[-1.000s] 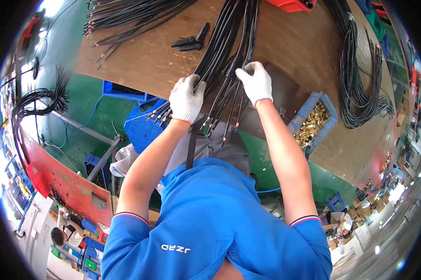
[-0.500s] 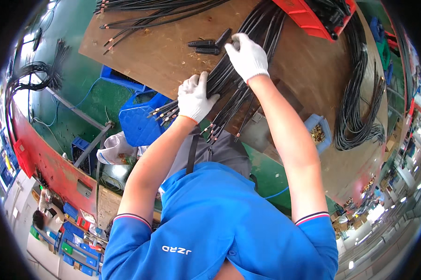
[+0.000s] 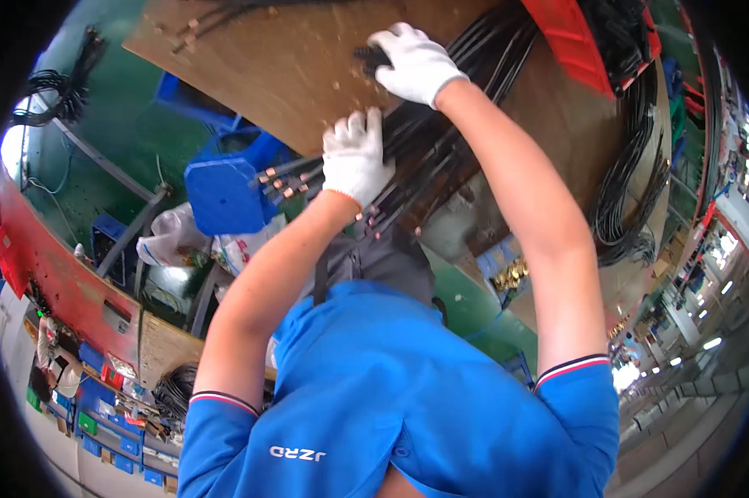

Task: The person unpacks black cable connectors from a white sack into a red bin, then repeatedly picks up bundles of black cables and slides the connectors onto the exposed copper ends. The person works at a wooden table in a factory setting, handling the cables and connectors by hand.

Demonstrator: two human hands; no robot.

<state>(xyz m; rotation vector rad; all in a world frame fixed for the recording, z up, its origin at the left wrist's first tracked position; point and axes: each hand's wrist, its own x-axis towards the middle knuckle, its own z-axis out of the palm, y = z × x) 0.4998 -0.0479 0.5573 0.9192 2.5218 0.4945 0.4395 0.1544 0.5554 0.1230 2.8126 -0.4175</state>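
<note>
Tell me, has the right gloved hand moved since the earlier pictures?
Yes. Against the brown tabletop, the right hand has moved away from the person's body and leftward, across the black cables to the short black pieces.

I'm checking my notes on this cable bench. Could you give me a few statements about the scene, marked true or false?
1. Both hands are bare. False: the left hand and right hand wear white gloves.
2. The left hand is at the cables, near their copper-coloured ends. True.
3. The right hand is at the black pieces. True.
4. The red bin is left of the right hand. False: the red bin is to its right.
5. The shirt is blue. True.
</note>
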